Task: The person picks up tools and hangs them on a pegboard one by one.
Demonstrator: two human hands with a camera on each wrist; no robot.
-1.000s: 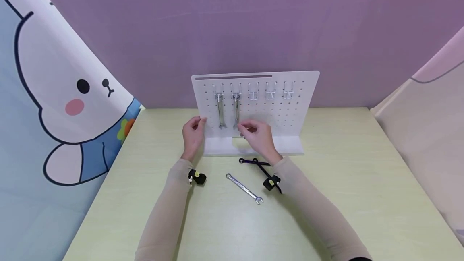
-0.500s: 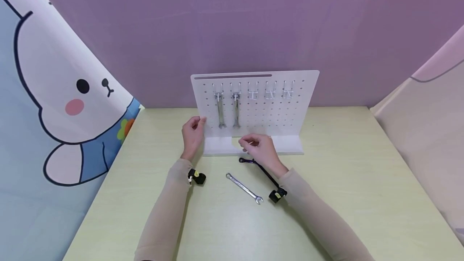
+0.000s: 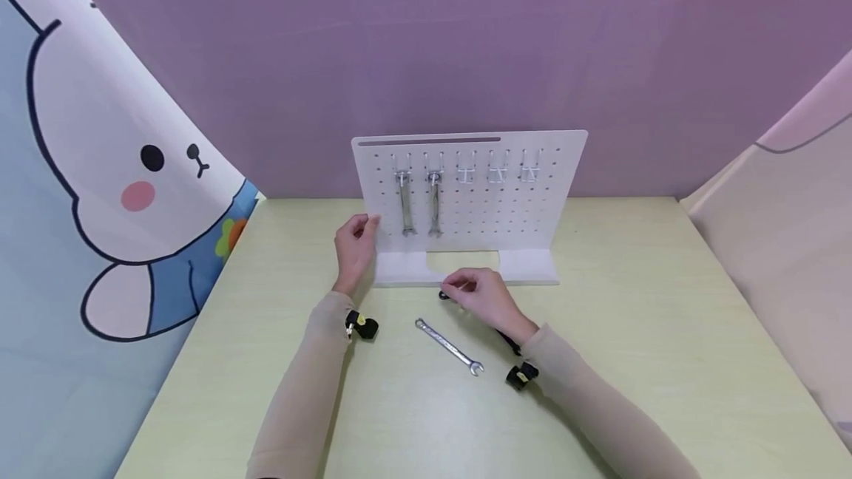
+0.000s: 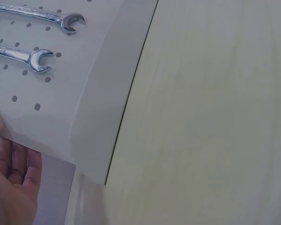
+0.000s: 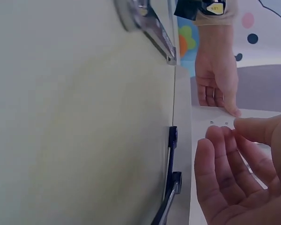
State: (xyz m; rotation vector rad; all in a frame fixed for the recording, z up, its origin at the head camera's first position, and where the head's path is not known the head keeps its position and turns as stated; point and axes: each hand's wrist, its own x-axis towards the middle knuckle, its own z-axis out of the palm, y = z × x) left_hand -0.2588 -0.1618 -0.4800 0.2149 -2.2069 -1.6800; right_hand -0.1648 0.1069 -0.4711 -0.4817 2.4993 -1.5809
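A white pegboard [image 3: 492,213] stands upright on its base. My left hand [image 3: 355,248] grips its left edge, thumb in front and fingers behind in the left wrist view. Two silver combination wrenches, a left one [image 3: 406,205] and a right one [image 3: 435,205], hang from its hooks. My right hand [image 3: 484,298] hovers just in front of the base with loosely bent fingers and holds nothing. Below it lie two dark combination wrenches, an upper one [image 5: 173,136] and a lower one [image 5: 166,206], mostly hidden in the head view. Another silver combination wrench [image 3: 449,347] lies nearer on the table.
Three bare double hooks, among them the middle hook [image 3: 497,174], sit on the pegboard's right half. The pale wooden table [image 3: 632,316] extends on both sides. A purple backdrop [image 3: 466,43] rises behind, with a printed cartoon cloth [image 3: 133,168] at the left.
My right hand has come down from the lower end of the second hung wrench, towards me, to above the dark wrenches. My left hand stays on the pegboard's edge.
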